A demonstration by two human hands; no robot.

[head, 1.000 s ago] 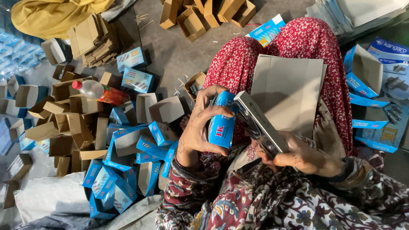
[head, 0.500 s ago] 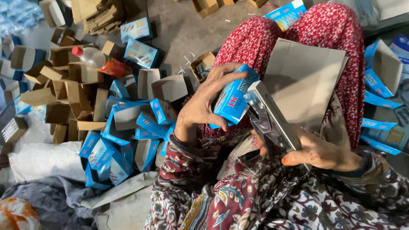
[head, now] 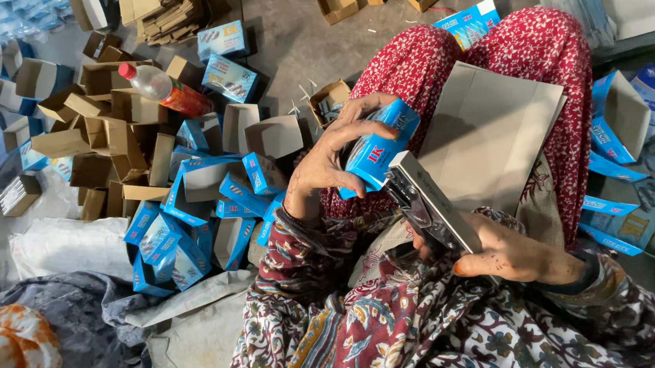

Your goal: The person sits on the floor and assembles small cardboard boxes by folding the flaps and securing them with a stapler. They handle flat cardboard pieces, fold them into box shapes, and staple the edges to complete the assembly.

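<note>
Holding small blue box (head: 378, 150) in left hand (head: 328, 160); right hand (head: 512, 254) grips metal stapler (head: 430, 202).

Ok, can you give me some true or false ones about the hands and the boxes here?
1. The left hand holds a small blue box. True.
2. The right hand holds a pair of scissors. False: it holds a metal stapler, whose nose meets the blue box.
3. A flat sheet of grey card lies on the person's lap. True.
4. The plastic bottle stands upright on a shelf. False: it lies on its side among the open boxes on the floor.
5. A heap of blue boxes lies on the floor on the left-hand side. True.
</note>
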